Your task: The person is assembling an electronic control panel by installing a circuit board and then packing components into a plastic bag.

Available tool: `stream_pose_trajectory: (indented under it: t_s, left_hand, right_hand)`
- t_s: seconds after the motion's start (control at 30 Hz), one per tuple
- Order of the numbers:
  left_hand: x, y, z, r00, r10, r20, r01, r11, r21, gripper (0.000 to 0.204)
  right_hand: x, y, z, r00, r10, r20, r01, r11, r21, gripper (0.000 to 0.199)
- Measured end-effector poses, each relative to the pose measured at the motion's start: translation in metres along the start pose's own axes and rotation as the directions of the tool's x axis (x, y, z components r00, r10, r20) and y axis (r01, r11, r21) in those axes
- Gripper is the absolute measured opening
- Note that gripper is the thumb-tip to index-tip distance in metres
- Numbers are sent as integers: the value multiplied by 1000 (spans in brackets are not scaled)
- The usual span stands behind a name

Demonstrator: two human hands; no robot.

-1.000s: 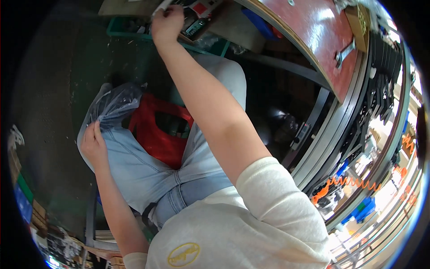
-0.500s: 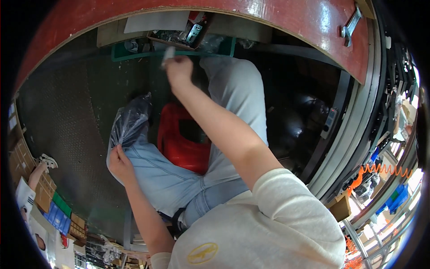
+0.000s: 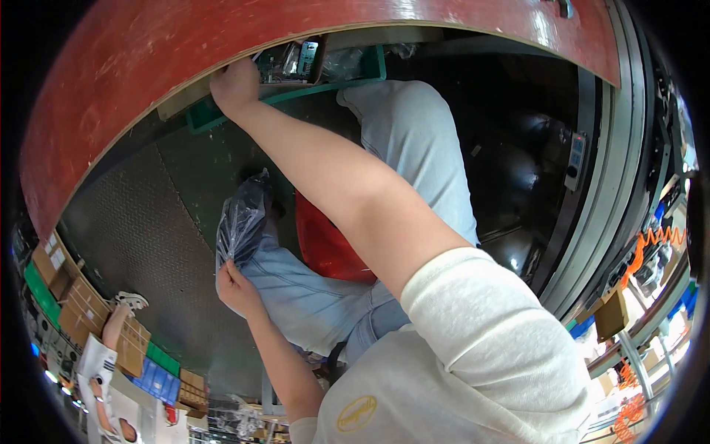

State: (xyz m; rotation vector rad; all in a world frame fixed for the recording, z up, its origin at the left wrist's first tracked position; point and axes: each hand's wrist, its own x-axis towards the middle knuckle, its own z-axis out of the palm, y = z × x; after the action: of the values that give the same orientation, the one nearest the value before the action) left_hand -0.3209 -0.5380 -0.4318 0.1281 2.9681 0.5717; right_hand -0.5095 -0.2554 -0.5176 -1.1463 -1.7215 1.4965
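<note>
My left hand (image 3: 239, 288) pinches the edge of a clear plastic bag (image 3: 244, 214), which drapes over my left knee. My right hand (image 3: 237, 87) reaches across to the far left, at the edge of the red tabletop (image 3: 155, 66). Its fingers are hidden there, so what they hold does not show. Just below that hand runs the rim of a green crate (image 3: 325, 87). Beside it in the crate, a cardboard box (image 3: 319, 61) contains green circuit boards (image 3: 306, 61) and small parts.
A red plastic stool (image 3: 325, 240) shows between my legs. Clear plastic wrap (image 3: 344, 63) lies in the crate's right end. A power strip (image 3: 575, 159) is fixed on the frame at right. Another person (image 3: 111, 370) and stacked cartons (image 3: 81, 303) are at lower left.
My right hand has moved left and away, to the tabletop's edge; the small whitish thing in it is out of sight. The view has shifted. My left hand still pinches the bag.
</note>
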Motion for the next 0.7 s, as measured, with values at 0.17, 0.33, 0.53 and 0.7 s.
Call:
stream_pose_trajectory:
  t_s: [0.17, 0.33, 0.53, 0.7]
  left_hand:
    - [2, 5, 2, 1000, 5, 3, -5, 1000, 14, 22]
    - [-1, 3, -2, 1000, 25, -17, -25, 1000, 14, 23]
    - [0, 0, 2, 1000, 9, 8, -9, 1000, 20, 22]
    - [1, 0, 2, 1000, 20, 19, -21, 999, 42, 23]
  right_hand:
    - [19, 11, -4, 972, -202, 118, 212, 974, -82, 25]
    - [-5, 24, -35, 985, 127, 120, -113, 986, -122, 23]
    - [-12, 57, -58, 932, 363, -8, -361, 925, -121, 20]
    - [12, 80, -57, 856, 459, -237, -475, 880, -12, 21]
